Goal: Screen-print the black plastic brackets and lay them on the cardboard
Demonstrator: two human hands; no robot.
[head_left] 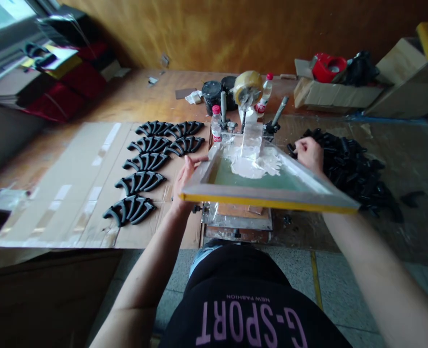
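A screen-printing frame (272, 199) with a yellow front edge stands tilted up over the press, white ink (252, 166) spread on its green mesh. Beside the frame's left rail is my left hand (185, 181), thumb and a finger stretched out; the frame hides its other fingers, and no held thing shows. My right hand (309, 153) is closed in a pinch on a black curved handle (291, 149), at the edge of a heap of black handles (355, 164). A clear squeegee-like block (252, 139) stands in the ink. Under the frame sits the press base (235, 221).
Rows of black curved handles (141, 180) lie fanned on cardboard (72, 179) to the left. Behind the press stand bottles (216, 126), dark tubs (211, 94) and a tape roll (248, 87). Cardboard boxes (339, 94) line the back right, stacked boxes (72, 82) the back left.
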